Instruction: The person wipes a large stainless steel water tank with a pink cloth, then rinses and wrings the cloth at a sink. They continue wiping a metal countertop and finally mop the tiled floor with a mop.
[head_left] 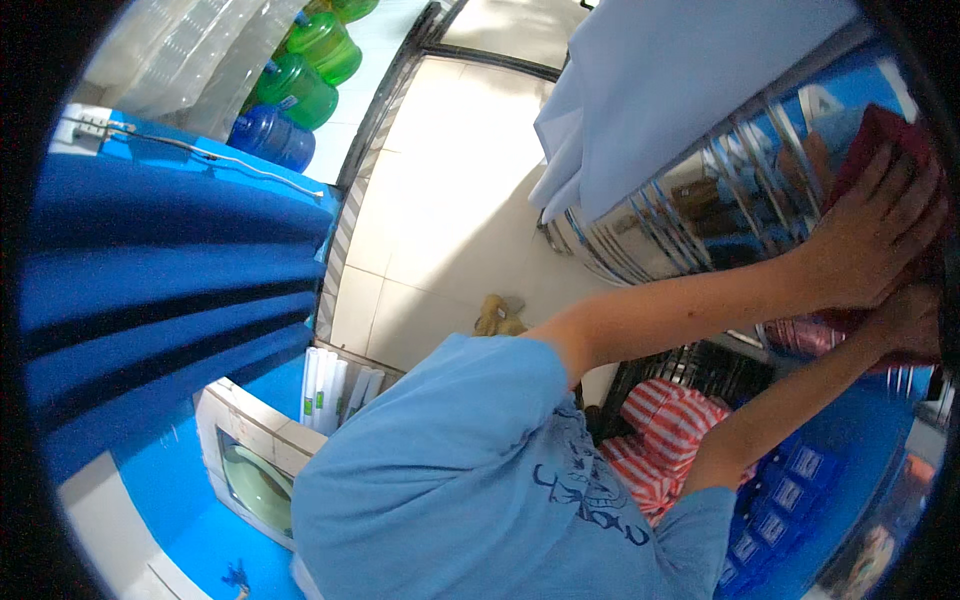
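Note:
A dark red cloth (870,150) lies against the shiny ribbed metal tank (690,215) at the far right. My left hand (880,225) is pressed on the cloth, its fingers stretched out and slightly spread. Just below it, my right hand (912,318) has the cloth bunched in it, with its fingers partly lost in the dark rim. The tank's polished side mirrors the surroundings. A pale blue sheet (690,90) hangs over the tank's upper left part.
Blue packs (780,510) and a black crate (690,370) are beneath my right arm. Left of me hang dark blue curtains (170,290); green and blue water jugs (300,90) stand beyond. A yellowish object (497,316) lies on the pale tiled floor (430,200).

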